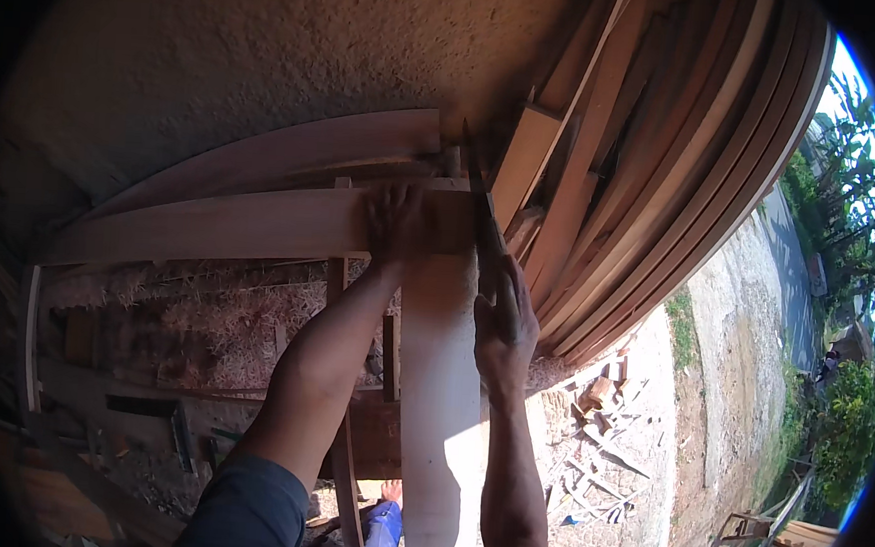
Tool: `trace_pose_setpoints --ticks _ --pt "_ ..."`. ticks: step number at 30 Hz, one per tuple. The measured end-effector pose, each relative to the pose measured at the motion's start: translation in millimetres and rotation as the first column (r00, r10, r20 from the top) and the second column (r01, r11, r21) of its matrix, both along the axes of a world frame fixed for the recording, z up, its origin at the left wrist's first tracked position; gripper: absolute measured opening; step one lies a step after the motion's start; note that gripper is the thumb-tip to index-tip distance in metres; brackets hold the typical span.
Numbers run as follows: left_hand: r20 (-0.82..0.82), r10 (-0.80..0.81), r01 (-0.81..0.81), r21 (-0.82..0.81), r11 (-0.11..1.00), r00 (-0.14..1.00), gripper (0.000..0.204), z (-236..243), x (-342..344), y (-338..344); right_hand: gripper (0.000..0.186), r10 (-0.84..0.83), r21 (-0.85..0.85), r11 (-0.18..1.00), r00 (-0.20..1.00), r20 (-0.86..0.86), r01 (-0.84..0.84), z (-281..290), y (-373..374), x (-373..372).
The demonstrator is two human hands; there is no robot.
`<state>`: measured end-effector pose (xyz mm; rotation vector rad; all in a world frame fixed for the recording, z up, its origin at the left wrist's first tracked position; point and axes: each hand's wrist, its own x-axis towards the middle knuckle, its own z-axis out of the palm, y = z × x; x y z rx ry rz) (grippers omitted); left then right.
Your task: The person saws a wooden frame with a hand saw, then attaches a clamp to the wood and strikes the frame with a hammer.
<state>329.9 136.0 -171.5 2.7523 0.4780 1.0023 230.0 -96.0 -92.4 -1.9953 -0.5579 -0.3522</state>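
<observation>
The wide pale board (439, 374) is the landmark. The saw (480, 188) lies along the right edge of its far end, tip pointing away from the person; shadow hides whether the teeth touch the wood. The right hand (508, 323), just beside that edge, is closed around the saw's near end, covering the handle. The left hand (391, 216) lies palm down with fingers spread on the cross board (240, 221), which meets the landmark board's far end and runs left from it; it presses rather than clenches.

Handling: the saw is probably light, with a thin blade liable to flex if twisted. Hold it by the handle only, clear of the toothed edge. Both boards appear stiff and moderately heavy; their planed faces may be slightly slippery. Steady them with a flat palm left of the landmark board's far end, away from the blade.
</observation>
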Motion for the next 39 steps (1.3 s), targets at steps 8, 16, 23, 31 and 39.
trace_pose_setpoints --ticks 8,16,23,31,39 --pt "-0.105 0.053 -0.060 -0.065 0.996 0.993 0.036 -1 -1 8 0.034 -0.018 -0.130 0.991 1.000 -0.004 0.018 -10 -111 -193" --pt "-0.150 0.009 -0.022 -0.086 0.996 0.989 0.033 3 -8 2 0.060 0.064 0.145 0.988 0.991 -0.114 -0.047 -5 11 4" --pt "-0.145 0.048 -0.059 -0.070 0.996 0.988 0.033 9 0 2 0.018 -0.028 -0.116 0.993 0.999 -0.033 0.024 4 -100 -186" --pt "-0.063 0.013 -0.017 -0.072 0.997 0.998 0.033 6 -6 8 0.059 0.013 0.091 0.996 0.989 -0.149 0.000 -9 6 -4" --pt "-0.082 0.074 -0.076 -0.023 0.997 0.994 0.033 -3 -4 5 0.046 0.008 -0.041 0.999 0.998 -0.061 -0.010 -31 -78 -140"
